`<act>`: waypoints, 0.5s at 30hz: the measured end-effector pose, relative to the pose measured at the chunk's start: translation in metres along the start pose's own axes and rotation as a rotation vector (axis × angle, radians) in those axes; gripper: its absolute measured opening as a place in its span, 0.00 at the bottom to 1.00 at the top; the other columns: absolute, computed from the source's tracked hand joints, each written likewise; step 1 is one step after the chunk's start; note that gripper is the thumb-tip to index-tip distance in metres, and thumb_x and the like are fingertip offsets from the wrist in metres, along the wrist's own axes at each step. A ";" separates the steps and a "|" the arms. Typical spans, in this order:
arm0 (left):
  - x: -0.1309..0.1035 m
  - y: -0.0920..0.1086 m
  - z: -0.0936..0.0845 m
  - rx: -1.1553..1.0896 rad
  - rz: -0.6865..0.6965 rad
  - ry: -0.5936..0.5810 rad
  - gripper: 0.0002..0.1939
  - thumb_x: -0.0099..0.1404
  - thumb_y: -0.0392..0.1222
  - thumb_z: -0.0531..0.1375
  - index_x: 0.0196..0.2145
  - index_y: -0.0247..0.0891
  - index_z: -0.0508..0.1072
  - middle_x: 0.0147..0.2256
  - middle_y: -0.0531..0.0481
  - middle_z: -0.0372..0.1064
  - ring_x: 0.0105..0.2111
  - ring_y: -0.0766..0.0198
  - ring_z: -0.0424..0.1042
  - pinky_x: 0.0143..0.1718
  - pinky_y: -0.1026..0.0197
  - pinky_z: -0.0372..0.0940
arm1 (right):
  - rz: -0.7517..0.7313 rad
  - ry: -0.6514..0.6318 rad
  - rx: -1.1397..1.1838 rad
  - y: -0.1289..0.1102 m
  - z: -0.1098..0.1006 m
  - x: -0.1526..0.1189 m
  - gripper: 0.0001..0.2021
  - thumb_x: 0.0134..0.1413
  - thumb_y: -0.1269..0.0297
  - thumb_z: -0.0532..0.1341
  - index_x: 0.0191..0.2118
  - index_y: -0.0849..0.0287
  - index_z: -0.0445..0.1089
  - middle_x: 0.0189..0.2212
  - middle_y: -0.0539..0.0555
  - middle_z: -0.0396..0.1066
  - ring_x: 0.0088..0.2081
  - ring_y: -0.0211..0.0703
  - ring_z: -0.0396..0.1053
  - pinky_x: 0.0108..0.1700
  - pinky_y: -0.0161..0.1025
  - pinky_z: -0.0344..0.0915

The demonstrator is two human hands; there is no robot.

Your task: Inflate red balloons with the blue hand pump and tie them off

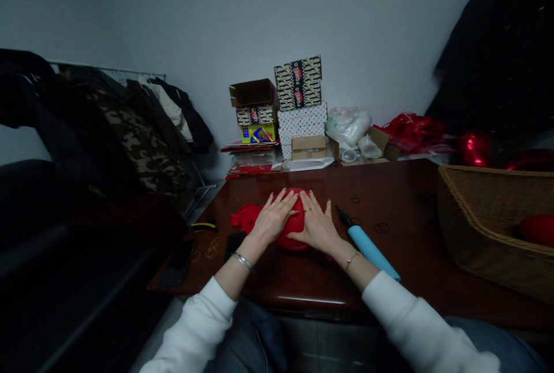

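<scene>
A round red balloon rests on the brown table under both my hands. My left hand lies across its left and upper side, with fingers stretched out flat. On the right side of the balloon, my right hand is spread, thumb apart and fingertips pointing away from me. The fingertips of the two hands nearly meet at the top. Just left of my left hand is a heap of limp red balloons. A blue hand pump with a black nozzle lies to the right of my right hand.
A wicker basket with a red balloon stands at the right. Left on the table are a dark phone, yellowish rubber bands and a yellow-black tool. Stacked boxes and plastic bags stand behind.
</scene>
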State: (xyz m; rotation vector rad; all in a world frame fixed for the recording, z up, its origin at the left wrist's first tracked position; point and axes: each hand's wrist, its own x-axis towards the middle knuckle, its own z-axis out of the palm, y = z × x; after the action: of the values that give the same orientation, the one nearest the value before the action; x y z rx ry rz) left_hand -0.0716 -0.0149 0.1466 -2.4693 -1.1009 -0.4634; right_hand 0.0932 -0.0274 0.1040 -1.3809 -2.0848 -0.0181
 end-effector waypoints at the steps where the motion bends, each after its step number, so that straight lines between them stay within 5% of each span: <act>1: 0.000 -0.001 0.003 -0.021 -0.004 -0.020 0.24 0.69 0.44 0.48 0.61 0.39 0.56 0.61 0.43 0.54 0.63 0.60 0.48 0.61 0.46 0.49 | -0.003 -0.008 0.003 0.002 0.001 0.000 0.54 0.43 0.45 0.62 0.66 0.63 0.28 0.65 0.66 0.41 0.66 0.56 0.33 0.59 0.70 0.30; 7: 0.004 -0.002 0.016 -0.067 -0.056 -0.078 0.22 0.70 0.43 0.47 0.60 0.38 0.59 0.60 0.41 0.55 0.61 0.60 0.54 0.60 0.48 0.52 | -0.049 -0.032 0.013 0.016 -0.009 0.002 0.54 0.44 0.41 0.59 0.66 0.62 0.27 0.65 0.66 0.39 0.66 0.58 0.32 0.58 0.72 0.29; 13: 0.012 0.000 0.017 -0.102 -0.100 -0.071 0.22 0.70 0.44 0.47 0.59 0.39 0.61 0.59 0.42 0.58 0.59 0.59 0.57 0.59 0.50 0.55 | 0.031 0.280 -0.053 0.053 -0.031 -0.008 0.26 0.60 0.52 0.49 0.59 0.60 0.57 0.60 0.63 0.57 0.64 0.53 0.46 0.61 0.67 0.36; 15: 0.013 0.002 0.019 -0.108 -0.095 -0.061 0.22 0.70 0.44 0.48 0.59 0.39 0.62 0.59 0.42 0.58 0.59 0.59 0.57 0.59 0.51 0.54 | 0.009 0.270 -0.135 0.066 -0.027 -0.025 0.23 0.60 0.55 0.50 0.55 0.63 0.62 0.58 0.63 0.60 0.64 0.53 0.46 0.62 0.64 0.36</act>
State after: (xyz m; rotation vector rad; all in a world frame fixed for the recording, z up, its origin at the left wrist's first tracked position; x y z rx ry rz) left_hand -0.0595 0.0014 0.1359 -2.5470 -1.2526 -0.4907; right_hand 0.1679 -0.0273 0.0916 -1.3829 -1.8796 -0.3293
